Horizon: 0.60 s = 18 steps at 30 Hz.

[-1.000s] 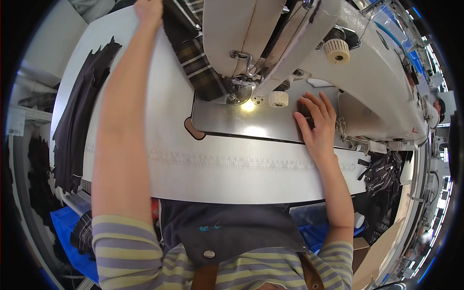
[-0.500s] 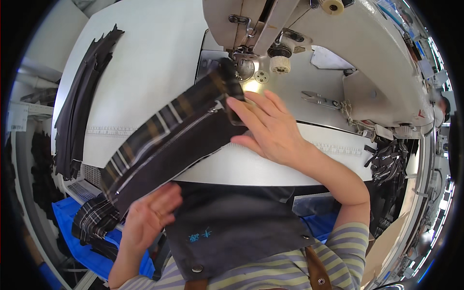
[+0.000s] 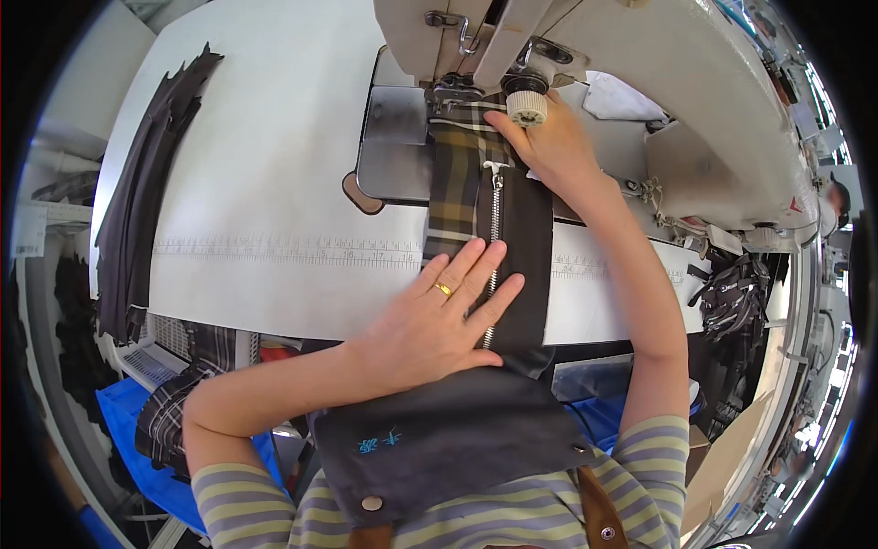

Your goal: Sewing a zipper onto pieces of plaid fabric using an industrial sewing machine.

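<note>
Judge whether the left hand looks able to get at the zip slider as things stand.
Probably yes: the left hand rests across the zip, a little short of the slider, and the right hand, farther up the fabric, leaves the slider uncovered.

White counter (image 3: 274, 174) is marked with a printed scale (image 3: 338, 252); dark fabric strips (image 3: 137, 220) are laid at left, a zippered plaid piece (image 3: 453, 178) across the scale.
</note>
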{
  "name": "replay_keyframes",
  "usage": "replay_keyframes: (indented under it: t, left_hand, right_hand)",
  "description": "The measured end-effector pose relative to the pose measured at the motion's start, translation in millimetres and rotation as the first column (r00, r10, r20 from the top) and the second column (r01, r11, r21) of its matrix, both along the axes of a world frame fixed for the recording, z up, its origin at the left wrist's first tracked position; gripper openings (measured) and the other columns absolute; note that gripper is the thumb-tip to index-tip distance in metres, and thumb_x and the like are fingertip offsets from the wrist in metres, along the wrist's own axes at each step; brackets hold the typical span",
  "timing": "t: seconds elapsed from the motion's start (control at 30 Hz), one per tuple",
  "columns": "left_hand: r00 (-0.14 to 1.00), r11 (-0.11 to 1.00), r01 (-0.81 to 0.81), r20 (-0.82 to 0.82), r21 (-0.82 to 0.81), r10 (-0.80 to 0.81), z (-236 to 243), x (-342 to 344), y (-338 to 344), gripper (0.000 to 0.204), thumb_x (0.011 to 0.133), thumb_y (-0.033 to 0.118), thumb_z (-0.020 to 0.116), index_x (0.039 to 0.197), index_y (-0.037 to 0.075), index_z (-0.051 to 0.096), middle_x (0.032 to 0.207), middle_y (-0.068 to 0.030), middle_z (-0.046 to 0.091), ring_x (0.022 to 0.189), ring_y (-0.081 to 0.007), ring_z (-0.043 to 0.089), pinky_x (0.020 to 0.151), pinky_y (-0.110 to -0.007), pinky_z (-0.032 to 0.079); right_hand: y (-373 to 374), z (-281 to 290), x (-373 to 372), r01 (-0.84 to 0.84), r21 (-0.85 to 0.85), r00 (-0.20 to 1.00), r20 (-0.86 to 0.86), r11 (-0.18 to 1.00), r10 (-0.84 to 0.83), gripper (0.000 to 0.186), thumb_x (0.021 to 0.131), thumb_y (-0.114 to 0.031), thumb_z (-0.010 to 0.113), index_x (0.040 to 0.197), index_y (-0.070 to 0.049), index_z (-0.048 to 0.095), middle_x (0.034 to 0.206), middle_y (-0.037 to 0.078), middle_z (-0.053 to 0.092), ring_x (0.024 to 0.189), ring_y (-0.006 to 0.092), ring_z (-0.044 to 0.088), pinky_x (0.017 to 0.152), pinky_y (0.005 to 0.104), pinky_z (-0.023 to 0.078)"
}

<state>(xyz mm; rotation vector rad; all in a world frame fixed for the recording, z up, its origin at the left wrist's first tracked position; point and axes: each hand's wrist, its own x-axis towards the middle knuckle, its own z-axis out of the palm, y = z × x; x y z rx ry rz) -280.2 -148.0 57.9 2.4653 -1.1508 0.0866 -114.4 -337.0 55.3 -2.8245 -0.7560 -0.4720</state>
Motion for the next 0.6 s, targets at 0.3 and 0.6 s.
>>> replay_keyframes:
  t: [0.3,0.6]
  left_hand:
    - [0.940,0.979,-0.183,0.275,-0.088,0.200,-18,85,21,0.048,0.077,0.014,0.069,0.122,-0.001,0.058,0.129,-0.0089,0.056,0.114,-0.0236,0.053,0.095,-0.037,0.044]
    - [0.912,0.958,-0.286,0.312,0.018,0.267,-17,77,38,0.044,0.083,0.023,0.065,0.123,0.006,0.058,0.135,-0.0048,0.052,0.121,-0.0189,0.049,0.103,-0.058,0.032]
  right_hand:
    - [-3,21,-71,-0.711,-0.053,0.691,0.134,0.702,0.710,0.023,0.071,-0.013,0.063,0.094,-0.007,0.063,0.097,0.004,0.065,0.087,0.0203,0.059,0.072,0.0328,0.045]
    - [14,47,-62,-0.780,-0.348,0.566,-0.042,0.519,0.823,0.010,0.071,-0.016,0.061,0.076,-0.008,0.056,0.075,0.001,0.048,0.078,0.0154,0.051,0.072,0.0301,0.042]
